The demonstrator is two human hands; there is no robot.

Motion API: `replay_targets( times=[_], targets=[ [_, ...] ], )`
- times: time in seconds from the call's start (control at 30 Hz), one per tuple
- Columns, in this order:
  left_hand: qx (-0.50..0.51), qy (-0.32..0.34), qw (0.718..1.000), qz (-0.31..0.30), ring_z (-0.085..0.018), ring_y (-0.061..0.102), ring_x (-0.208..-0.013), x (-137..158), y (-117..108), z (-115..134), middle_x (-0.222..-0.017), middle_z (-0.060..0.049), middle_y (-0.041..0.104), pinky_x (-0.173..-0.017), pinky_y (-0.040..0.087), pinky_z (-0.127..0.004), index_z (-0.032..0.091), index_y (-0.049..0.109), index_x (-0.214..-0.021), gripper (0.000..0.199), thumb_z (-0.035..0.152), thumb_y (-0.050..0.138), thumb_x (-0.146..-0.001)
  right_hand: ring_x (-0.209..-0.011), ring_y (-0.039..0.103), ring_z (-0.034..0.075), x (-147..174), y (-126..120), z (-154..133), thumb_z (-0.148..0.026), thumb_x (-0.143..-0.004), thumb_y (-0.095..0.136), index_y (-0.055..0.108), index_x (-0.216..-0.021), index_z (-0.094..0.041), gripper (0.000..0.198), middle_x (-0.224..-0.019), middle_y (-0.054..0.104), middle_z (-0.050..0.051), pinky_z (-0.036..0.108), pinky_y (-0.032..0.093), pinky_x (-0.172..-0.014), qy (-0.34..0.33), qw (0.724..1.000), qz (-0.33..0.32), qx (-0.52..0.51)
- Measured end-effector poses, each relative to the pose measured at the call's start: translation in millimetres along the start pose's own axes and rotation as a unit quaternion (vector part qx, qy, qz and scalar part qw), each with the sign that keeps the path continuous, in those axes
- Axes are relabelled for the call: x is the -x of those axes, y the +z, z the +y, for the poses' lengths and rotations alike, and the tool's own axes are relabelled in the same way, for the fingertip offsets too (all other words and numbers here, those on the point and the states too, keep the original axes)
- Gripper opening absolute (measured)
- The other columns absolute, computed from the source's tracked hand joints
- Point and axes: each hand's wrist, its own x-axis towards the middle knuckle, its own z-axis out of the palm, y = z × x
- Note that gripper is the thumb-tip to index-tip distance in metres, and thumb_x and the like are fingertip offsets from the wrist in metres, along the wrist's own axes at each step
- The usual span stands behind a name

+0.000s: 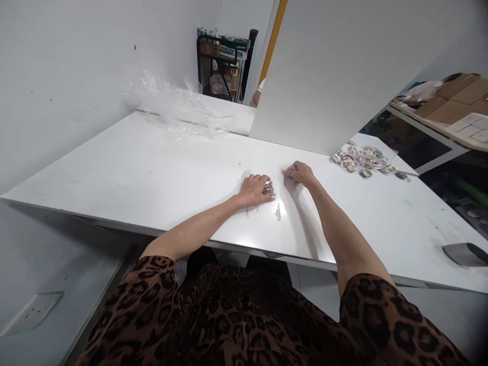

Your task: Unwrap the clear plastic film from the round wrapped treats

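My left hand (253, 191) rests on the white table, its fingers and thumb curled round a small bundle of shiny brown pieces (269, 189), which looks wrapped in clear plastic. Part of the bundle is hidden by the hand. A short way to the right, my right hand (302, 174) is closed in a pinch just above the tabletop. Whatever lies between its fingertips is too small or clear to make out. The two hands are apart.
Crumpled clear plastic (183, 109) lies at the back left. Several small wrapped pieces (366, 160) are heaped at the right, beside a tall white panel (324, 71). A grey cylindrical object (463, 254) lies near the right end of the white table (125, 173).
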Motion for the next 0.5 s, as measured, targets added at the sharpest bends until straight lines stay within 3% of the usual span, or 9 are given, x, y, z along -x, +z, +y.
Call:
replay_targets(
  times=[0.13,0.2,0.3,0.4,0.5],
  targets=[
    [0.003,0.007,1.0,0.002,-0.032,0.047,-0.133,-1,0,-1,-0.144,-0.011,0.057,-0.113,0.037,-0.042,0.022,0.049,-0.144,0.071,0.053,0.071,-0.084,-0.093,0.063,0.025,12,-4,2,-0.039,-0.077,0.076,0.057,-0.101,-0.023,0.035,-0.099,0.07,0.006,0.035,0.048,-0.084,0.016,0.998,0.001,0.062],
    [0.003,0.007,1.0,0.002,-0.032,0.047,-0.134,-2,0,-2,-0.144,-0.011,0.057,-0.113,0.037,-0.042,0.021,0.049,-0.144,0.072,0.053,0.071,-0.084,-0.095,0.065,0.026,23,-7,3,-0.038,-0.076,0.077,0.055,-0.124,-0.024,0.054,-0.106,0.071,0.006,0.038,0.049,-0.088,0.008,0.999,0.002,0.046],
    [0.004,0.008,1.0,-0.001,-0.032,0.048,-0.133,-1,-1,-2,-0.144,-0.011,0.057,-0.113,0.037,-0.042,0.022,0.049,-0.144,0.071,0.054,0.071,-0.084,-0.098,0.068,0.027,45,-14,9,-0.034,-0.074,0.077,0.038,-0.151,-0.027,0.086,-0.114,0.072,0.007,0.041,0.05,-0.094,-0.02,1.0,0.001,-0.012],
    [0.007,0.004,1.0,-0.005,-0.032,0.048,-0.133,0,-4,0,-0.143,-0.011,0.058,-0.114,0.037,-0.042,0.022,0.049,-0.143,0.069,0.053,0.07,-0.085,-0.106,0.069,0.029,67,-25,20,-0.037,-0.077,0.076,0.031,-0.158,-0.028,0.093,-0.121,0.071,0.009,0.043,0.049,-0.098,-0.052,0.998,0.024,-0.014],
    [0.012,0.003,1.0,-0.004,-0.032,0.048,-0.133,0,-6,1,-0.142,-0.011,0.058,-0.114,0.036,-0.043,0.022,0.051,-0.14,0.066,0.051,0.07,-0.084,-0.104,0.068,0.032,84,-35,31,-0.039,-0.078,0.074,0.048,-0.145,-0.027,0.073,-0.115,0.071,0.01,0.043,0.05,-0.093,-0.07,0.997,0.024,0.038]
  ],
)
